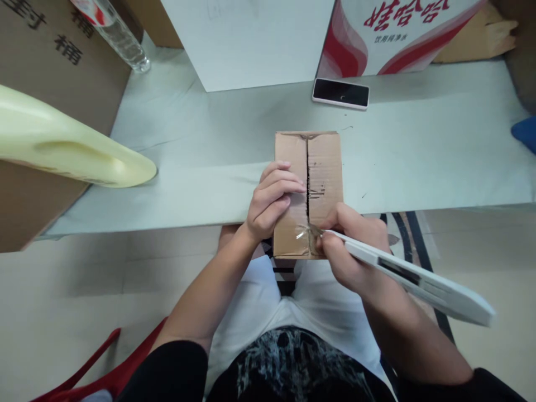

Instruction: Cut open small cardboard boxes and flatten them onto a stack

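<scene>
A small brown cardboard box (pixel 329 162) lies at the table's front edge, its near end jutting over it. A dark seam runs down the middle of its top between two flaps. My left hand (pixel 274 195) grips the box's left side, with the fingers bent over the top up to the seam. In my right hand (pixel 355 240) is a white utility knife (pixel 402 271), pinched close to its blade end. The blade tip meets the seam near the box's front end, beside a shiny bit of clear tape (pixel 300 231). Part of the blade is hidden by my fingers.
A phone (pixel 341 94) lies behind the box, before a white and red carton (pixel 385 39). To the left are a pale yellow bottle (pixel 84 142), a clear water bottle (pixel 121 42) and a large brown carton (pixel 62 72). A blue object (pixel 525 134) sits at the right edge.
</scene>
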